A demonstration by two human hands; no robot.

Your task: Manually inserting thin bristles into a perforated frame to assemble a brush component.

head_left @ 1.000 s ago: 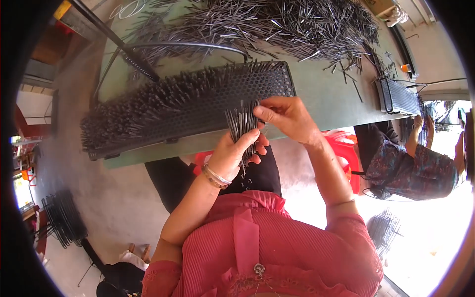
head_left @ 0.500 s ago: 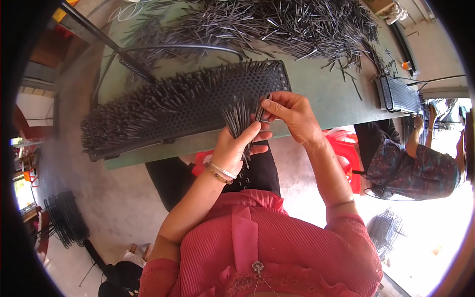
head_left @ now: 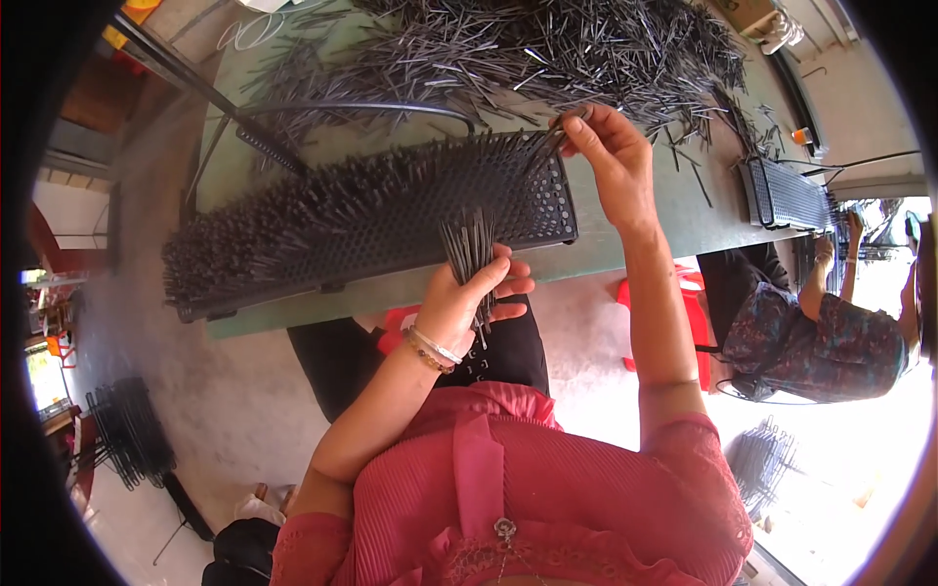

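Note:
My left hand (head_left: 474, 288) is closed round a bundle of thin dark sticks (head_left: 466, 241), their tips fanned upward in front of the rack. My right hand (head_left: 616, 161) pinches a few more thin dark sticks (head_left: 553, 145) over the rack's right end. The rack (head_left: 528, 223) is long, black and perforated. Sticks stand densely in its holes (head_left: 283, 215) from the left end past the middle, while holes nearer the right end show bare. Whether the pinched sticks touch a hole cannot be made out.
A big heap of loose dark sticks (head_left: 586, 54) covers the far part of the green table (head_left: 674, 220). A black metal arm (head_left: 210, 93) rises at the rack's left. At right, another person (head_left: 816, 337) sits by a second rack (head_left: 782, 195); a red stool (head_left: 691, 293) stands between.
My right hand has moved up and away from my left hand to the rack's right end, carrying a few sticks. My left hand stays nearly in place with its bundle.

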